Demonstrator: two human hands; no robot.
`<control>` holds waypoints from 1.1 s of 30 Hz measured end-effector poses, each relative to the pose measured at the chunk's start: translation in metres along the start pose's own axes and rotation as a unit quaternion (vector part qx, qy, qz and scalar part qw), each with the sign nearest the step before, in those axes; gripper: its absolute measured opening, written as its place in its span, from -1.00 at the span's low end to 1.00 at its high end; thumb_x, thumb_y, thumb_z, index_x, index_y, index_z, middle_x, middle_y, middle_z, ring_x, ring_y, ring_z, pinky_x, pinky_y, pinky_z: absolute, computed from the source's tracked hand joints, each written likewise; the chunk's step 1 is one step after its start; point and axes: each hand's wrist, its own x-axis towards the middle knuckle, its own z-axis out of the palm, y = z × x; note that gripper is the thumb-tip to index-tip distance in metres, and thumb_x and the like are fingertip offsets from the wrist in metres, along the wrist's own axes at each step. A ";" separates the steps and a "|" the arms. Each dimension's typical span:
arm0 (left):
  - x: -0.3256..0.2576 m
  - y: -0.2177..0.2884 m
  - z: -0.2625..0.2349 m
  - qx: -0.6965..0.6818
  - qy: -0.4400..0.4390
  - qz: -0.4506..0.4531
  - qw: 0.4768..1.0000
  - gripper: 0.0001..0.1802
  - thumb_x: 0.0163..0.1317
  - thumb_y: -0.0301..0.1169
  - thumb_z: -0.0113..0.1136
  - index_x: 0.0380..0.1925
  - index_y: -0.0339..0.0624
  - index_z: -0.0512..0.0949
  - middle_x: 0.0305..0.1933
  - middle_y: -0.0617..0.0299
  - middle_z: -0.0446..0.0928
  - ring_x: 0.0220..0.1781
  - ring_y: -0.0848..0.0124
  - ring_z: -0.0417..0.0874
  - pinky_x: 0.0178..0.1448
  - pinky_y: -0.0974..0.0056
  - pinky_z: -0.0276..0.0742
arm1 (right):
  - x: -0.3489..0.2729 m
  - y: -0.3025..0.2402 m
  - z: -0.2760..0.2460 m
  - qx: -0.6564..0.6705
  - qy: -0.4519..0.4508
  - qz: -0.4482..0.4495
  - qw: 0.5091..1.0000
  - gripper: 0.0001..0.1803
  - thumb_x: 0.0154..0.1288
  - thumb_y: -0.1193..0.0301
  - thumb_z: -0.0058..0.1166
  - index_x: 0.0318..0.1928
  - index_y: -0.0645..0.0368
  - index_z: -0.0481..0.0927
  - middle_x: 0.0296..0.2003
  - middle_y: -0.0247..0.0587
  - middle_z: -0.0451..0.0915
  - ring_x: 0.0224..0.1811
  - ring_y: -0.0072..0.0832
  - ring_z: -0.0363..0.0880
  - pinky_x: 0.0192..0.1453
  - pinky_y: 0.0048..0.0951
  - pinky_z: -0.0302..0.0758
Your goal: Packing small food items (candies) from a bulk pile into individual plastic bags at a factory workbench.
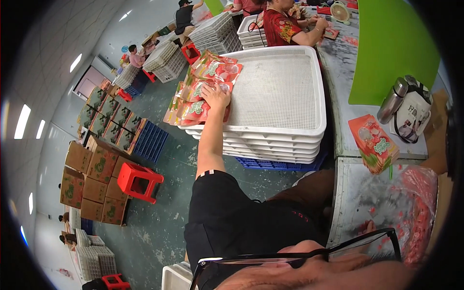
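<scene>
My left hand (pixel 216 96) lies on one of the red and green printed pouches (pixel 220 72), its fingers spread over the glossy top. These pouches overlap in a row along the left side of a white mesh-bottomed tray (pixel 275 89), and some stick out past its rim. Of my right hand (pixel 369 226), only a few fingertips show, low over the worktable; the rest is hidden, and I cannot make out whether it holds anything. Another red pouch (pixel 371 140) lies flat on the table to the right. Beside the right hand is a clear plastic bag of small red packets (pixel 418 212).
Several white trays (pixel 270 145) are stacked on a blue pallet (pixel 270 164). A green divider (pixel 396 53), steel flask (pixel 392 100) and white bag (pixel 412 116) stand at the right. A co-worker (pixel 290 26) sits ahead. A red stool (pixel 137 181) and cartons (pixel 96 181) are at the left.
</scene>
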 end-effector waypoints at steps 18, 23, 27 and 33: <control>-0.056 0.230 -0.167 -0.467 0.135 0.325 0.811 -0.58 0.14 -0.34 0.39 0.02 -0.17 0.62 0.33 -0.21 0.39 0.40 -0.09 0.36 0.43 -0.06 0.26 | -0.012 -0.016 -0.008 -0.145 0.082 -0.159 0.973 -0.83 0.36 0.48 0.15 -0.08 0.27 0.61 -0.30 -0.29 0.63 -0.32 -0.55 0.59 -0.19 -0.53 0.54; -0.216 0.362 -0.227 -0.641 -0.109 0.421 0.632 -0.79 0.11 -0.41 0.33 -0.25 -0.21 0.63 -0.13 0.02 0.64 -0.05 0.06 0.63 0.06 0.08 0.54 | -0.002 -0.018 0.042 -0.443 0.093 -0.392 0.801 -0.64 0.25 0.35 0.25 0.05 0.13 0.60 0.10 -0.10 0.52 0.10 -0.20 0.50 0.18 -0.17 0.43; -0.283 0.490 -0.166 -0.494 -0.231 0.396 0.739 -0.68 0.05 -0.19 0.20 -0.38 -0.27 0.58 -0.40 -0.08 0.59 -0.32 0.01 0.62 -0.25 -0.08 0.50 | 0.007 -0.016 0.104 -0.662 -0.006 -0.401 0.634 -0.24 0.12 0.04 0.31 0.34 -0.09 0.43 0.38 -0.04 0.28 0.41 0.05 0.20 0.37 0.23 0.16; -0.332 0.541 -0.149 -0.513 -0.194 0.390 0.740 -0.81 0.10 -0.36 0.16 -0.40 -0.25 0.65 -0.21 -0.06 0.63 -0.12 0.04 0.69 -0.10 -0.01 0.63 | 0.037 0.019 0.077 -0.782 0.044 -0.290 0.550 -0.27 0.28 -0.14 0.04 0.43 -0.29 0.29 0.48 -0.25 0.16 0.47 -0.07 0.12 0.36 0.39 0.08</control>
